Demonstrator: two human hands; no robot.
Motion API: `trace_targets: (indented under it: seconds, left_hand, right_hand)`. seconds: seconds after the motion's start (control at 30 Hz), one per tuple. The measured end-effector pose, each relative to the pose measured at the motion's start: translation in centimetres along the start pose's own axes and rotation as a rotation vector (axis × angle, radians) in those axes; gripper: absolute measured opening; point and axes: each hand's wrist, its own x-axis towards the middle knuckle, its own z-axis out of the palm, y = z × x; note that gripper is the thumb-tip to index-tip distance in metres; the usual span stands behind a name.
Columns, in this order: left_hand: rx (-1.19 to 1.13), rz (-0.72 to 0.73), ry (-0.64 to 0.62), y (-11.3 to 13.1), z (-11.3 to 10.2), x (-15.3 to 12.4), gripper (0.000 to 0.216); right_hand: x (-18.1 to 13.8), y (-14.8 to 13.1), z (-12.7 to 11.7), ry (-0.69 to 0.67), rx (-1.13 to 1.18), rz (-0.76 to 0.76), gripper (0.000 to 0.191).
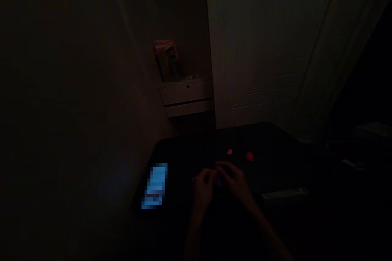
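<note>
In the dim light, my left hand (204, 183) and my right hand (233, 177) meet above the dark table (190, 151). Fingers of both are bent and pinched together at the tips. Something small and faintly bluish shows between them, too dark to make out. Just beyond the fingertips lies a small red piece (229, 152). A slightly larger crumpled-looking red piece (250, 156) rests to its right. Neither red piece is touched by a hand.
A lit, blurred screen (155, 185) lies on the table's left side. A pale flat strip (284, 195) sits near the right front. Behind stand a drawer unit (186, 94) with a red-topped packet (165, 59) and a green bottle (174, 65), and a pale panel door (254, 49).
</note>
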Motion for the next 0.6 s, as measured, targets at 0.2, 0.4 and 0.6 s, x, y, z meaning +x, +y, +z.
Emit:
trace_targets:
  seconds: [0.2, 0.4, 0.6]
  left_hand:
    - [0.015, 0.001, 0.038, -0.10, -0.22, -0.09, 0.038]
    - [0.033, -0.008, 0.053, -0.08, -0.13, -0.05, 0.039]
    - [-0.091, -0.022, -0.006, 0.37, -0.10, -0.03, 0.035]
  right_hand:
    - [-0.03, -0.15, -0.06, -0.005, -0.021, -0.012, 0.032]
    - [-0.08, -0.15, -0.20, 0.038, -0.026, 0.035, 0.031]
    - [0.06, 0.24, -0.18, 0.002, -0.030, -0.053, 0.025]
